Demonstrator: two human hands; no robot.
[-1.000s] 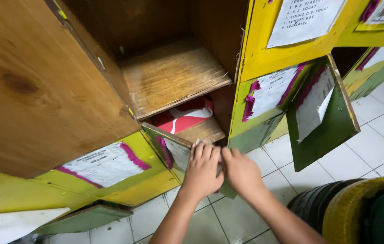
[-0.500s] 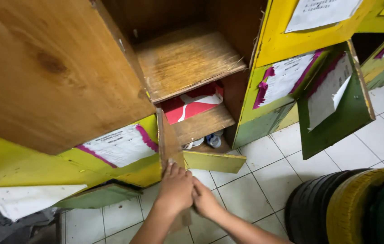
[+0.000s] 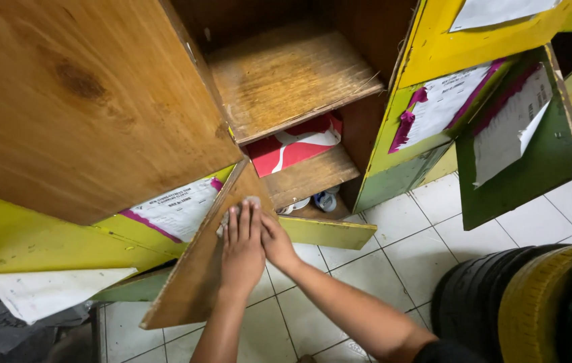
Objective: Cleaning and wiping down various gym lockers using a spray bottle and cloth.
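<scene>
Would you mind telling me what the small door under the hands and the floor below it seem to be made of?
The small door looks like bare wood or plywood, with brown grain showing and a matt face. The floor seems to be glazed ceramic tile: pale glossy squares with dark grout lines.

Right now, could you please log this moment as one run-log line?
left hand: flat on small wooden locker door | right hand: beside it, at door edge | door: swung open | red-and-white box: on shelf
</scene>
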